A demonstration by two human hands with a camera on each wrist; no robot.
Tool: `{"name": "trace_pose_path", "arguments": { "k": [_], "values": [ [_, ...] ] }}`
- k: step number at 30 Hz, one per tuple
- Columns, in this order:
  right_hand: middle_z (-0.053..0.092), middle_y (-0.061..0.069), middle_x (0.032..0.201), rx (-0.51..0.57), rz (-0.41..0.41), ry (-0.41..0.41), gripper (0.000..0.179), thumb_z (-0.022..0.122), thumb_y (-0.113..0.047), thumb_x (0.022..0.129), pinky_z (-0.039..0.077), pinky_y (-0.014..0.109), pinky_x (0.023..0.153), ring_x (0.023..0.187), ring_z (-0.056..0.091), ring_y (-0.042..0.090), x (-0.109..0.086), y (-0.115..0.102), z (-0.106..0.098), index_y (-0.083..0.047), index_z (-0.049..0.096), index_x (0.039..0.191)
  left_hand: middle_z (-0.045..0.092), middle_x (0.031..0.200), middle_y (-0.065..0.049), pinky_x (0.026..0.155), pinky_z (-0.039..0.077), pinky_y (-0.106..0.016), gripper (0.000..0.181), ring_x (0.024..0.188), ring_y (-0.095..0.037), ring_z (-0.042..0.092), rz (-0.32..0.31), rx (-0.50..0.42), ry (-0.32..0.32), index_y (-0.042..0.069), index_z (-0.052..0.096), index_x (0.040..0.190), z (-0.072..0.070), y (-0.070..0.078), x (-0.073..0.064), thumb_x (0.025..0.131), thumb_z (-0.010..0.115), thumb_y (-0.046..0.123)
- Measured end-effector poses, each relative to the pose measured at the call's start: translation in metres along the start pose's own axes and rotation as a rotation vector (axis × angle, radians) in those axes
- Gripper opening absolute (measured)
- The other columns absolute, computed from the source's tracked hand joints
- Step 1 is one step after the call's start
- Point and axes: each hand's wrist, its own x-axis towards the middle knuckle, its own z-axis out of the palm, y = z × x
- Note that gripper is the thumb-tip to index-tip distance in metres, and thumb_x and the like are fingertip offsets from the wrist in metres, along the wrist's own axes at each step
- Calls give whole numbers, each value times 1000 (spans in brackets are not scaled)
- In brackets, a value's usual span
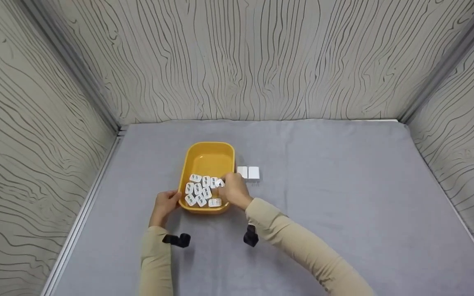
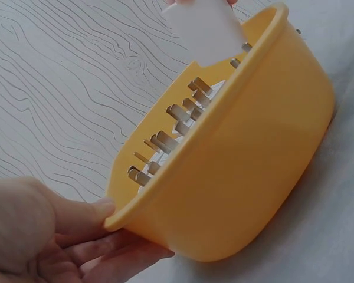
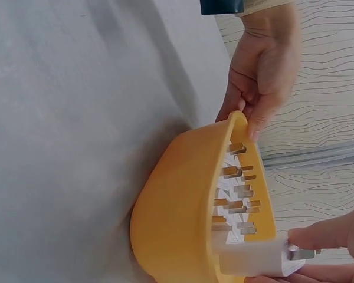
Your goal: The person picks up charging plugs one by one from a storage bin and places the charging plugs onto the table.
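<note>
A yellow plastic tub (image 1: 210, 164) stands on the grey cloth, with several white plug adapters (image 1: 198, 189) in its near half, metal prongs pointing up. My left hand (image 1: 166, 205) grips the tub's near left rim, thumb on the inner side and fingers beneath the rim outside. Over the right side of the tub, my right hand (image 1: 236, 190) holds another white plug adapter (image 3: 253, 256) between thumb and fingers. The thumb lies by its prongs in the right wrist view, and its white body overlaps the tub's wall. From the left wrist, this adapter (image 2: 205, 29) shows above the rim.
Two white adapters (image 1: 254, 172) lie side by side on the cloth just right of the tub, one partly behind my right hand. Grey cloth (image 1: 344, 185) covers the table. Panels with a wood-grain pattern (image 1: 237, 61) rise at the back and both sides.
</note>
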Motion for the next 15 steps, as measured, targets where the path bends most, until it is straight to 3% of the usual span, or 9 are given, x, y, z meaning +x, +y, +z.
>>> {"name": "trace_pose_path", "arguments": {
  "k": [5, 10, 15],
  "values": [
    [73, 13, 79, -40, -38, 46, 7, 71, -2, 76, 49, 30, 64, 68, 53, 16, 3, 4, -7, 0, 74, 81, 68, 114, -25, 75, 58, -28, 36, 82, -13, 65, 34, -30, -12, -11, 61, 121, -1, -11, 9, 97, 56, 16],
    [74, 15, 83, -60, -74, 89, 9, 69, -3, 79, 53, 32, 67, 74, 63, 22, 7, 10, -12, 0, 74, 85, 68, 113, -26, 71, 55, -22, 34, 78, -10, 62, 19, 34, 9, -14, 59, 121, 0, 0, -1, 98, 52, 10],
    [74, 16, 87, -56, -62, 97, 14, 65, -4, 82, 54, 35, 71, 79, 66, 27, 10, 14, -19, 1, 73, 92, 68, 106, -25, 64, 49, -17, 33, 72, -5, 56, 39, 59, 10, -14, 60, 120, -1, -1, -1, 98, 51, 9]
  ]
}}
